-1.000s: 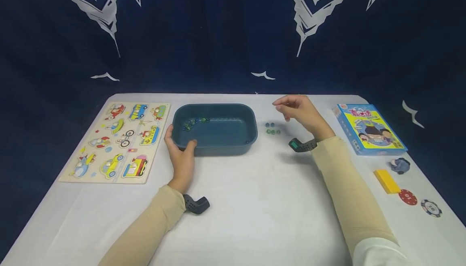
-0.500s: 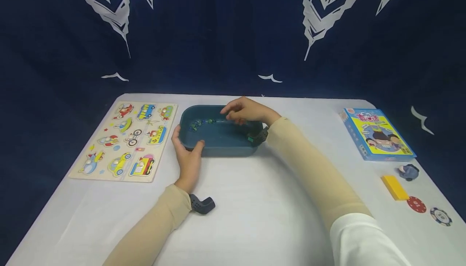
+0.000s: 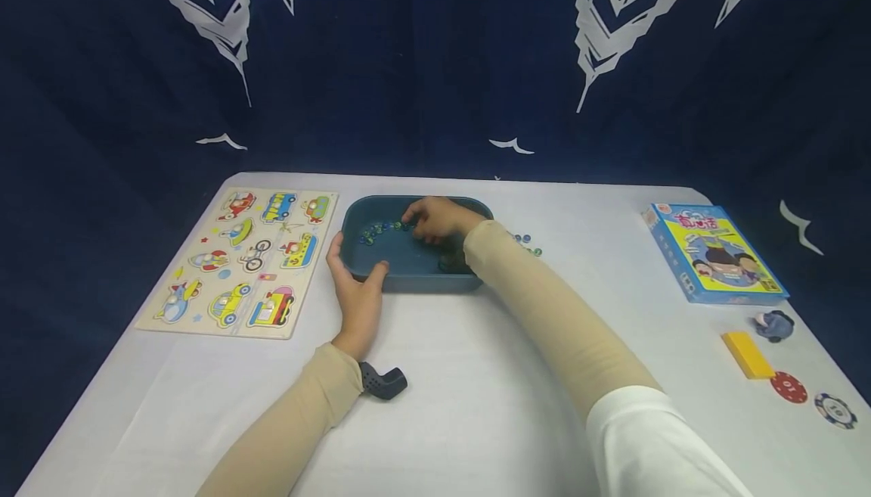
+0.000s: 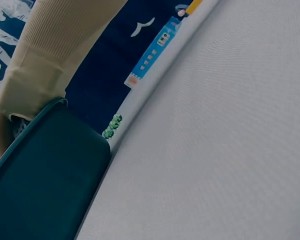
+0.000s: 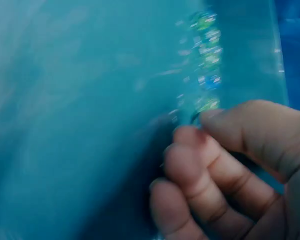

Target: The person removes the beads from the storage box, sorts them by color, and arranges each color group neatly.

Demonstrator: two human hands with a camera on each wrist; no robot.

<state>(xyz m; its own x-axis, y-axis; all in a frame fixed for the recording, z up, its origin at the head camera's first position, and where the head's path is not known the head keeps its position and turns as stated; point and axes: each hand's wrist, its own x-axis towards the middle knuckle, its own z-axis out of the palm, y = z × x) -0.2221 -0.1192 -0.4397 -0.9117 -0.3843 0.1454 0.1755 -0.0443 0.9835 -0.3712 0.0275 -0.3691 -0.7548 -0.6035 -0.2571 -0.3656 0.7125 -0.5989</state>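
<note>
Nearest, beige sleeves point(image 3: 289, 421) were worn on both forearms, w/ a dark strap point(image 3: 384, 382) at the L wrist. Far to the R, a white-&-dark poker chip point(image 3: 835, 411) was laid nr a red poker chip point(image 3: 789, 387); a yellow block point(image 3: 748, 355) & blue-grey figurine point(image 3: 774, 325) were set beyond. The teal plastic basin point(image 3: 422, 284), placed mid-table, was gripped by the L hand point(image 3: 359, 304) at its near L corner, thumb at the front rim, fingers along the side. The R hand point(image 3: 438, 221) was held inside it, fingers curled, thumb & index tips nearly together at the end of a row of blue & green glass marbles point(image 5: 208, 60); whether 1 was pinched couldn't be told. Just outside the R wall, 2 blue marbles point(image 3: 522, 238) & 3 green marbles point(image 4: 112, 126) were seen on the white tablecloth point(image 3: 463, 406). Farther R, a boxed game point(image 3: 717, 255) was laid flat; L of the basin, a wooden vehicle puzzle point(image 3: 299, 279). Behind everything, a white-patterned navy curtain point(image 3: 408, 66) was hung.
</note>
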